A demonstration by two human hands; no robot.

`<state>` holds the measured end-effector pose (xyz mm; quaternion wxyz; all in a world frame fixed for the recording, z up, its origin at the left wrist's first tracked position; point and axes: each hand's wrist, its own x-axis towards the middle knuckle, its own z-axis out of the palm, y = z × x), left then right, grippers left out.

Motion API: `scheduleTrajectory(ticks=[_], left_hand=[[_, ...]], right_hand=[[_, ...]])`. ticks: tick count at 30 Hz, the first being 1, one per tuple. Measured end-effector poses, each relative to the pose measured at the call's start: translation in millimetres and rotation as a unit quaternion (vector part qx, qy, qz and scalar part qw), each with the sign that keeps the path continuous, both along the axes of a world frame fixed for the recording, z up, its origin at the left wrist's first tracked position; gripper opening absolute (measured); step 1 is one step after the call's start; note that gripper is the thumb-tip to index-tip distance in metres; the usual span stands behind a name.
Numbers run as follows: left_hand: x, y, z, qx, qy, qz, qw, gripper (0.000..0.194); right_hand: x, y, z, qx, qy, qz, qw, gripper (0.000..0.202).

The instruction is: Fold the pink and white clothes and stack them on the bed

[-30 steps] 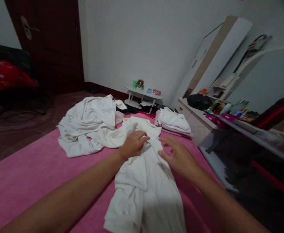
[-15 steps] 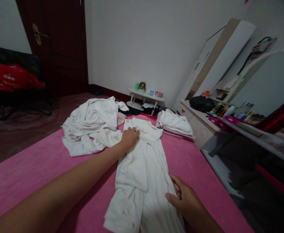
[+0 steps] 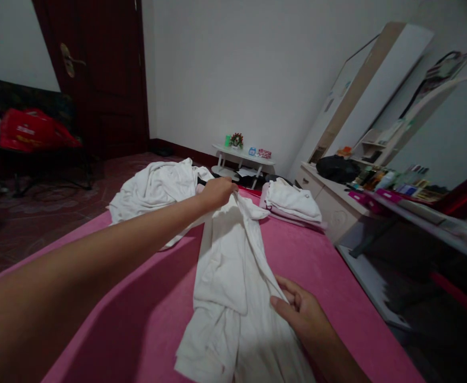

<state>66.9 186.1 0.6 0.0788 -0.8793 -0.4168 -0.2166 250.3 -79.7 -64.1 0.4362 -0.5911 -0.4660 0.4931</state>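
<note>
A long white garment (image 3: 227, 271), partly folded with a sleeve laid over it, lies lengthwise on the pink bed cover (image 3: 309, 276). Its exact kind is hard to make out. My left hand (image 3: 219, 192) is closed on the cloth near its far end and holds that part raised off the bed. Lower down, my right hand (image 3: 299, 306) pinches the garment's right edge between thumb and fingers. Behind my left forearm sits a loose heap of white clothes (image 3: 157, 183). A stack of folded clothes (image 3: 293, 201) rests at the far right of the bed.
Past the bed's far edge stands a small white table (image 3: 243, 154) with a potted plant. A dresser (image 3: 325, 194) with a black bag (image 3: 338, 168) and bottles is on the right, beside a grey-edged table (image 3: 428, 218). A red bag (image 3: 36, 130) sits on a chair at left.
My left hand has risen from the garment, lifting cloth at its far end. The right hand has moved slightly up and keeps hold of the edge. The view has shifted a little.
</note>
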Motion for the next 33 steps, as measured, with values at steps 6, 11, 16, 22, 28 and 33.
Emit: scheduleTrajectory(ticks=[6, 11, 16, 22, 28, 33], left_hand=[[-41, -5, -6.1, 0.009, 0.070, 0.032, 0.997, 0.025], [-67, -42, -45.8, 0.033, 0.084, -0.056, 0.994, 0.028], [-90, -105, -60.7, -0.087, 0.056, -0.301, 0.948, 0.059], [-102, -152, -64.4, -0.165, 0.036, -0.365, 0.916, 0.059], [-80, -158, -72.0, -0.167, -0.022, -0.400, 0.901, 0.036], [-82, -183, -44.6, -0.246, -0.013, -0.421, 0.873, 0.022]], right_hand=[[-16, 6, -5.3, 0.021, -0.116, 0.024, 0.993, 0.061], [4, 21, -15.6, 0.104, -0.238, 0.028, 0.965, 0.032], [34, 24, -16.0, 0.188, -0.388, 0.130, 0.893, 0.053], [29, 11, -6.7, 0.178, -0.424, 0.272, 0.845, 0.059], [11, 21, -27.2, 0.235, -0.358, 0.238, 0.872, 0.038], [4, 5, -15.6, 0.168, -0.293, 0.250, 0.907, 0.025]])
